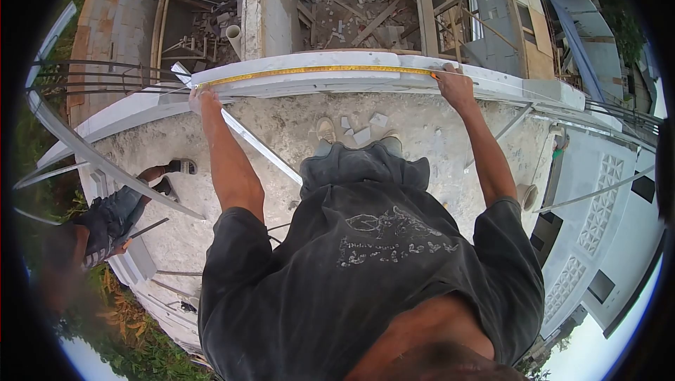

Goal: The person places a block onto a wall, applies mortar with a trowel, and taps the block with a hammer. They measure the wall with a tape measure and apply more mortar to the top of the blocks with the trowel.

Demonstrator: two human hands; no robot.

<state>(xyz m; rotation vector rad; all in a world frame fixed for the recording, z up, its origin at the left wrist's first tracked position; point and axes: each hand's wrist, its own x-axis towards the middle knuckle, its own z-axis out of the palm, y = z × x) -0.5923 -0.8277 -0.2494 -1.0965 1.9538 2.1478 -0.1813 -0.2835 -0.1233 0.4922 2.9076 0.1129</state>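
Observation:
A yellow tape measure [316, 70] is stretched along the top of a low wall of white blocks [281, 84]. My left hand [202, 98] is closed on its left end, beside a slanted metal bar [260, 143]. Out at the other end, my right hand [455, 86] is closed at the tape, its fingers at the wall's top edge. A small orange and dark bit shows by those fingers; I cannot make out what it is. Both arms reach forward, well apart.
Broken block pieces [362, 135] lie on the rough concrete floor [281, 117] near my shoes. Steel rods [105, 75] stick out at the left. A co-worker [116, 223] is at the left. Beyond the wall, rooms hold timber props [424, 8] and rubble.

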